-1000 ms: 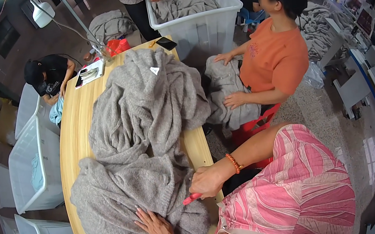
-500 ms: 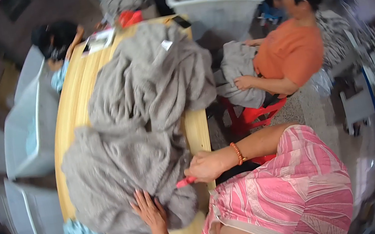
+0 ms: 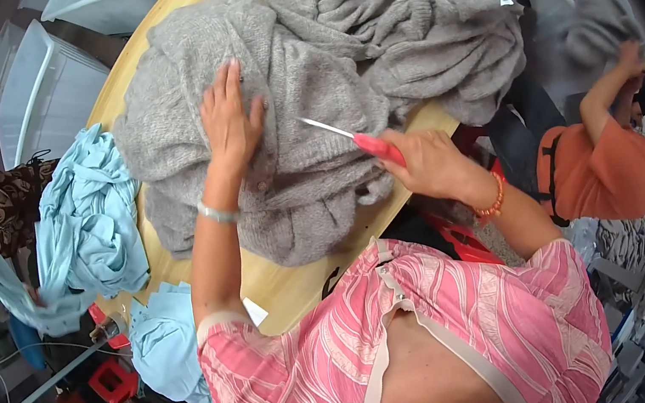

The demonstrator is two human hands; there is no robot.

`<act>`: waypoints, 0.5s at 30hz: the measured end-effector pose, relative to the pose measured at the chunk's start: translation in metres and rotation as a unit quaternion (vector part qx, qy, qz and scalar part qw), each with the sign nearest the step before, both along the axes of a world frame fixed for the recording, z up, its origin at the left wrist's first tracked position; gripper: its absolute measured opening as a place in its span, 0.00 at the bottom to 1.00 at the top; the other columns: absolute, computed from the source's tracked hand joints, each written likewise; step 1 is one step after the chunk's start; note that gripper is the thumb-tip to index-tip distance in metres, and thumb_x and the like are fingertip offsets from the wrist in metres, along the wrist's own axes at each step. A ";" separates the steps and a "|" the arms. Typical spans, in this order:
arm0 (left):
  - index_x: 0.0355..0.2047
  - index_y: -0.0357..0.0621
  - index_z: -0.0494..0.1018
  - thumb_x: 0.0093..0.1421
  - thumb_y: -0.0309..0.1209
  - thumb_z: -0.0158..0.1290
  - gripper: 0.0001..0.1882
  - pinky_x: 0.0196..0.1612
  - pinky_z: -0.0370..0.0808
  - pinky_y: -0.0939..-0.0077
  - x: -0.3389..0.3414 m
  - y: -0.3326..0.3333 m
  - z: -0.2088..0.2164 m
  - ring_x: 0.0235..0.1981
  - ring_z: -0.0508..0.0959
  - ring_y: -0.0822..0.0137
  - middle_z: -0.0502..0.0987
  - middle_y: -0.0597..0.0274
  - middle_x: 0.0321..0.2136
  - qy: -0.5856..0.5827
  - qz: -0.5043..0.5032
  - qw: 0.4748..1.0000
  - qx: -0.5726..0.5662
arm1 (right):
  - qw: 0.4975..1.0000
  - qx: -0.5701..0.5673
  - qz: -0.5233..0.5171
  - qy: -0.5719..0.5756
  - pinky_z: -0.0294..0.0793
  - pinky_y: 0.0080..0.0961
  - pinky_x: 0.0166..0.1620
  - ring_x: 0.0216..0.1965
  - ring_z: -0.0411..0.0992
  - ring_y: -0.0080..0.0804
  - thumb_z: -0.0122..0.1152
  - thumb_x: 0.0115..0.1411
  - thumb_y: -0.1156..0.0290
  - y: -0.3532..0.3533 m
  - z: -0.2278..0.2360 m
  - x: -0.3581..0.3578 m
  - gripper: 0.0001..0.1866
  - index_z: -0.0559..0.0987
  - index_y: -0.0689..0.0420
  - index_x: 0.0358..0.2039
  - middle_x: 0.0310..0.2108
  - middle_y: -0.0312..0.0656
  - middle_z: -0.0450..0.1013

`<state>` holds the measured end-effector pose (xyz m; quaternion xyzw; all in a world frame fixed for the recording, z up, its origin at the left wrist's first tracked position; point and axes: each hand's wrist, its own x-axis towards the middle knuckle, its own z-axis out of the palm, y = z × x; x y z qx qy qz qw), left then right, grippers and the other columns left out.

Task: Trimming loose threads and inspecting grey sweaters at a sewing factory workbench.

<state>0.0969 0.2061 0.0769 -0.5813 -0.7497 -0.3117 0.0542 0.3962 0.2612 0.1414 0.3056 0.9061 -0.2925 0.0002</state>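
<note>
Lying rumpled under the left hand (image 3: 229, 123), a fuzzy grey knit garment (image 3: 299, 119)

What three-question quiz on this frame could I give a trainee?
1. True or false: the left hand lies flat on the grey knitted garment.
2. The right hand holds: A) a pink-handled cutting tool; B) a brush; C) a tape.
3. What colour is the cloth heap at the wooden table edge, left of the grey pile?

Key: 1 true; 2 A; 3 light blue.
</note>
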 end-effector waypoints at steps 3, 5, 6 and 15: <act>0.46 0.43 0.72 0.57 0.35 0.47 0.17 0.55 0.60 0.56 -0.036 0.015 -0.047 0.54 0.67 0.52 0.69 0.59 0.54 0.092 0.022 0.977 -0.189 | 0.999 0.049 0.002 0.005 0.69 0.47 0.34 0.28 0.72 0.56 0.58 0.56 0.58 0.008 0.004 -0.012 0.17 0.72 0.53 0.42 0.22 0.53 0.72; 0.44 0.43 0.73 0.57 0.34 0.47 0.16 0.55 0.61 0.54 -0.038 0.021 -0.046 0.53 0.67 0.52 0.69 0.58 0.54 0.050 -0.002 0.988 -0.145 | 0.997 0.078 -0.005 0.024 0.70 0.47 0.34 0.28 0.72 0.56 0.59 0.55 0.58 0.014 0.000 -0.007 0.17 0.73 0.52 0.42 0.22 0.54 0.72; 0.48 0.46 0.72 0.57 0.37 0.50 0.19 0.58 0.57 0.52 -0.035 0.022 -0.040 0.57 0.64 0.51 0.68 0.58 0.55 0.028 -0.005 0.987 -0.161 | 0.996 0.081 -0.022 0.033 0.70 0.45 0.34 0.28 0.72 0.55 0.60 0.55 0.58 0.019 0.001 -0.002 0.18 0.74 0.54 0.41 0.22 0.54 0.72; 0.59 0.50 0.61 0.49 0.46 0.59 0.38 0.63 0.44 0.47 0.084 -0.015 -0.003 0.64 0.53 0.51 0.58 0.50 0.61 0.116 -0.254 0.932 -0.233 | 0.982 -0.005 -0.183 -0.044 0.71 0.47 0.37 0.32 0.71 0.58 0.57 0.56 0.58 0.050 -0.044 0.060 0.15 0.75 0.58 0.32 0.26 0.56 0.73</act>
